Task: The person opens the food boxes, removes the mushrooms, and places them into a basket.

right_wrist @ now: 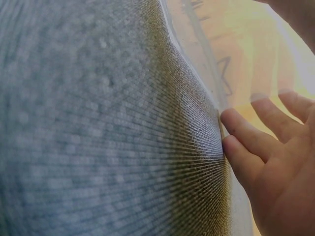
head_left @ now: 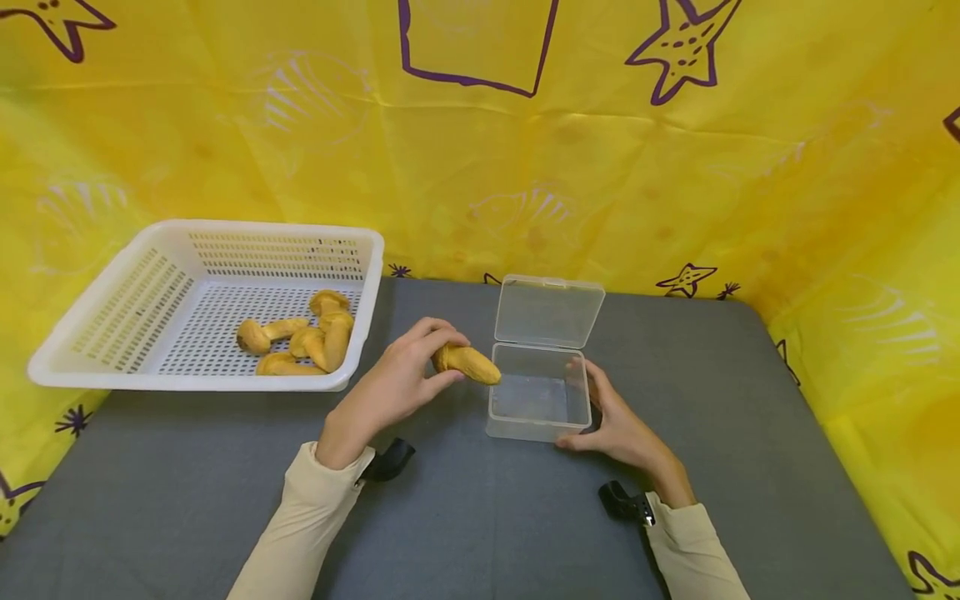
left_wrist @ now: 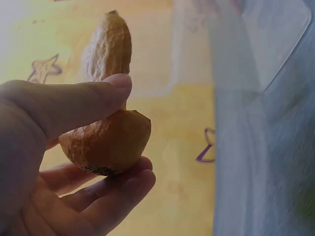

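Note:
My left hand [head_left: 401, 367] pinches a yellow-brown mushroom [head_left: 471, 364] between thumb and fingers. Its stem points right, with the tip overlapping the left rim of a clear plastic box [head_left: 525, 429] in the head view. In the left wrist view the mushroom's rounded cap [left_wrist: 106, 142] sits between thumb and fingers, stem upward. The box stands on the grey table with its hinged lid [head_left: 550, 312] raised at the back. Around the box's right side my right hand [head_left: 618, 421] holds it, thumb at the front corner; the right wrist view shows fingertips [right_wrist: 231, 118] against the clear wall.
At the left stands a white perforated basket [head_left: 187, 382] with several similar mushrooms [head_left: 333, 333] in its right part. A yellow patterned cloth [head_left: 465, 167] hangs behind the grey table [head_left: 465, 517] and along its right side.

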`<state>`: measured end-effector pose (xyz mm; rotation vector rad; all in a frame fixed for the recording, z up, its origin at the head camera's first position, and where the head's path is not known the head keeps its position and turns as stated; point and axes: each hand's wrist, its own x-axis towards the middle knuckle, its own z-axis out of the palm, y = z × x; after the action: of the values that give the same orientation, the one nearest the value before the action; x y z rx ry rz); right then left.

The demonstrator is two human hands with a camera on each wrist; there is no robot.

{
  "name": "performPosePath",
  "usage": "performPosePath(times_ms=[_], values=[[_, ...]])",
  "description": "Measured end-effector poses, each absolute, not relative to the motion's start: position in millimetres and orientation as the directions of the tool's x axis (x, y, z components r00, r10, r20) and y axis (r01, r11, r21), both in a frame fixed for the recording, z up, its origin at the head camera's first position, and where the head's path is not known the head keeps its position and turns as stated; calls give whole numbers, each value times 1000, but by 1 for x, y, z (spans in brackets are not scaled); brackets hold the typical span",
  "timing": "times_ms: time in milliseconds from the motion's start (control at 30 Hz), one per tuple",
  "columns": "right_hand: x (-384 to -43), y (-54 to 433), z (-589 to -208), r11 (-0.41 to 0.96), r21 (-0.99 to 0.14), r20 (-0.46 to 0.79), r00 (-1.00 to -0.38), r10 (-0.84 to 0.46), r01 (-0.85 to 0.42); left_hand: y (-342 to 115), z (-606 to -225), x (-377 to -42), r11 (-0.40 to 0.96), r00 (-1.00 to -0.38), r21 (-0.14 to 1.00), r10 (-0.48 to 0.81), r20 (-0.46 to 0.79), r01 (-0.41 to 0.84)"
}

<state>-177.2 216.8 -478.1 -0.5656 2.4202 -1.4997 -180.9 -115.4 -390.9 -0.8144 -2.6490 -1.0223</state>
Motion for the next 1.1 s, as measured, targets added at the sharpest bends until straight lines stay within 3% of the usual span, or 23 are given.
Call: performPosePath(times_ms=[700,1100], values=[[-175,217,-477,389,-896,17,-891,-454,-215,-203,-382,-187,765,-909,570,48,415,300],[-175,218,-477,386,-899,9,-891,-454,-206,-240,-386,-186,797,-912,573,-71,403,190]])
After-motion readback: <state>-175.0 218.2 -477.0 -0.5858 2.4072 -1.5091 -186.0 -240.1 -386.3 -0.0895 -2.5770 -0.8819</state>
